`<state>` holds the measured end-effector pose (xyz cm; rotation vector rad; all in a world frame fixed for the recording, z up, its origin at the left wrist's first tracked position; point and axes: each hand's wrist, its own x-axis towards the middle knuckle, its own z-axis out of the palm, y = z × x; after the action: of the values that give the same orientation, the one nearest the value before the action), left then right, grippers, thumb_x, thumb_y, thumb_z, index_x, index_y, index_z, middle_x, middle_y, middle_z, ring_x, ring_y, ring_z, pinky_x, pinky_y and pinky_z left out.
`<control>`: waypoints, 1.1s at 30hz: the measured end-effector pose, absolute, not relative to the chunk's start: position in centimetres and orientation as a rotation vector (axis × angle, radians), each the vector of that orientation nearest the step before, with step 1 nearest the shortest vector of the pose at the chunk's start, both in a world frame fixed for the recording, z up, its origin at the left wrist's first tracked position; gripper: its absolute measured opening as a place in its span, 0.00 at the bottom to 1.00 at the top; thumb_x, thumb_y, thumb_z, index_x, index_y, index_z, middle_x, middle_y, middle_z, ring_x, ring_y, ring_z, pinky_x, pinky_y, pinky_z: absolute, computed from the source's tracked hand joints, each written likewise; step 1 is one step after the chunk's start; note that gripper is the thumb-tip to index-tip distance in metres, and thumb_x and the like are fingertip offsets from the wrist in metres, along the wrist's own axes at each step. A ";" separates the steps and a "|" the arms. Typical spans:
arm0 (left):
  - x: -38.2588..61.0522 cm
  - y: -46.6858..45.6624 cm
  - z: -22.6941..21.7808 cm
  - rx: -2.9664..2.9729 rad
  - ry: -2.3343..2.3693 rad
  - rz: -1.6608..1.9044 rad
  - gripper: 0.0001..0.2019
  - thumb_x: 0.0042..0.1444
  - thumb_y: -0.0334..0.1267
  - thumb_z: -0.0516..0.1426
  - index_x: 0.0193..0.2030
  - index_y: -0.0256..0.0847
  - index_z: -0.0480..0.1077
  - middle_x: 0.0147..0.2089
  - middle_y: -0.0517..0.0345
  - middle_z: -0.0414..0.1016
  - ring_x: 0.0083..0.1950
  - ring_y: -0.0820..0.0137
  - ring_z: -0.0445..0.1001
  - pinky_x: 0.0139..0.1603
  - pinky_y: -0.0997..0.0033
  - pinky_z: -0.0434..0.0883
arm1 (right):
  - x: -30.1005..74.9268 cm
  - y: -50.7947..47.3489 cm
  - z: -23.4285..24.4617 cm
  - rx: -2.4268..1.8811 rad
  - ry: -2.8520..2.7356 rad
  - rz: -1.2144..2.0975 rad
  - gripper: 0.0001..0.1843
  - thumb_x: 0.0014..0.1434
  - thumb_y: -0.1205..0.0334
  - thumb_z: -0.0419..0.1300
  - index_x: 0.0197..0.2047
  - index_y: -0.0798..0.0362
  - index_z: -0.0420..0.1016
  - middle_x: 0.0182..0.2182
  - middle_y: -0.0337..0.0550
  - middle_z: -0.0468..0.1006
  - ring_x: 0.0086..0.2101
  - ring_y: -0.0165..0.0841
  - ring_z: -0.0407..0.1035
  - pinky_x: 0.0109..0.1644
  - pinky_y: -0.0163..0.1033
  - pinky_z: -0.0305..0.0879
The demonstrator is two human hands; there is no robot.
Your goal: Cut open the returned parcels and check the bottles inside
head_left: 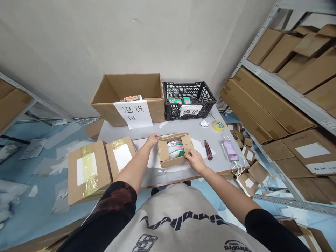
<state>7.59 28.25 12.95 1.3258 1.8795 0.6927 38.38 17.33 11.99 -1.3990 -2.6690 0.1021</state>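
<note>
A small open cardboard box [163, 154] sits on the grey table [183, 129] in front of me. Inside it lies a white and green packaged item [175, 148]. My left hand [153, 139] grips the box's far left flap with curled fingers. My right hand [194, 160] holds the near right corner of the box, fingers bent around its edge.
Two taped boxes [86, 171] [121, 156] lie at the table's left. A large labelled carton [131, 99] and a black crate [189, 99] stand at the back. A utility knife [208, 149], a tape roll [218, 125] and a phone [229, 150] lie to the right. Shelves of cartons [283, 87] line the right side.
</note>
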 end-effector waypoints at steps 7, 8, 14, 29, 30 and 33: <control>8.4 23.7 13.3 1.326 1.958 0.765 0.30 0.56 0.58 0.53 0.59 0.38 0.67 0.62 0.41 0.68 0.61 0.53 0.68 0.58 0.58 0.64 | 38.3 19.4 14.6 -1.285 -2.819 0.233 0.16 0.64 0.51 0.57 0.50 0.47 0.78 0.41 0.50 0.70 0.44 0.42 0.61 0.48 0.45 0.55; 9.2 22.4 13.4 1.343 2.009 0.785 0.38 0.52 0.58 0.58 0.65 0.39 0.60 0.67 0.39 0.60 0.65 0.50 0.63 0.61 0.55 0.62 | 38.1 19.9 15.1 -1.229 -2.853 0.264 0.17 0.64 0.49 0.56 0.49 0.47 0.79 0.41 0.50 0.70 0.44 0.41 0.61 0.48 0.44 0.55; 14.9 18.0 13.1 1.473 2.270 0.694 0.62 0.42 0.54 0.66 0.73 0.38 0.31 0.73 0.34 0.44 0.67 0.42 0.59 0.60 0.47 0.64 | 34.6 23.8 17.1 -1.190 -2.996 0.049 0.23 0.65 0.47 0.52 0.41 0.53 0.83 0.49 0.58 0.70 0.50 0.49 0.59 0.52 0.51 0.54; 15.0 18.2 12.9 1.565 2.271 0.786 0.53 0.45 0.46 0.63 0.73 0.34 0.40 0.71 0.36 0.50 0.68 0.46 0.57 0.65 0.48 0.59 | 37.9 26.3 20.7 -0.916 -3.027 -0.324 0.14 0.61 0.67 0.54 0.45 0.58 0.79 0.59 0.58 0.67 0.62 0.51 0.53 0.62 0.53 0.51; 15.0 18.2 13.1 1.589 2.259 0.848 0.51 0.47 0.46 0.62 0.73 0.34 0.41 0.72 0.36 0.49 0.69 0.47 0.55 0.67 0.48 0.58 | 38.0 26.8 20.7 -0.886 -3.049 -0.321 0.15 0.61 0.68 0.54 0.49 0.59 0.77 0.60 0.58 0.66 0.63 0.51 0.52 0.64 0.54 0.48; 14.2 18.0 14.5 1.718 2.184 0.978 0.40 0.51 0.40 0.59 0.71 0.40 0.51 0.74 0.43 0.44 0.72 0.50 0.49 0.70 0.48 0.53 | 37.9 28.2 20.1 -0.912 -3.110 -0.247 0.24 0.60 0.69 0.57 0.60 0.58 0.69 0.64 0.60 0.62 0.65 0.50 0.51 0.67 0.57 0.44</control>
<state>14.24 18.04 14.50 1.7178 2.1844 0.9777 37.94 28.17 20.06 -0.9124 -3.1099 -0.2472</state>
